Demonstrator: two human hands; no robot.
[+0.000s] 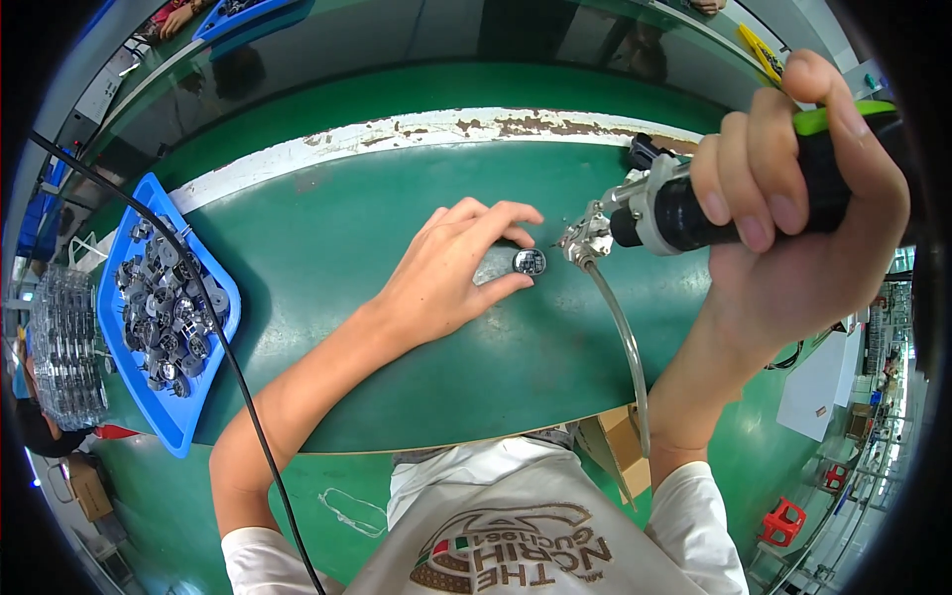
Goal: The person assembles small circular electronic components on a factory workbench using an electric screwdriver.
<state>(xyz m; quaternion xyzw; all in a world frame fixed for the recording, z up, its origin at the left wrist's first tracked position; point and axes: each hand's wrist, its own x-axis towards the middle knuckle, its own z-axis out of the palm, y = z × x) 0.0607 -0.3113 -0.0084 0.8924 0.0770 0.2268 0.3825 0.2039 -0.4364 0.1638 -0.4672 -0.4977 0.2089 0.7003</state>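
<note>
My left hand [446,260] reaches over the green bench, thumb and fingers curled round a small round part [530,261], dark on its face with silvery details. In my right hand [793,188] is a black electric screwdriver [684,210], lying almost level, fingers wrapped round its body. Its metal head [592,234] points left, its tip a short way from the round part and seemingly apart from it. From that head a clear hose [625,342] curves down toward my right forearm.
A blue tray [178,436] heaped with similar round parts [164,307] sits on the left. A black cable [223,342] crosses above it. Clear plastic trays [67,342] are stacked beyond. A chipped white ledge [397,129] borders the bench's far side. Another person's hand [178,18] shows at the upper left.
</note>
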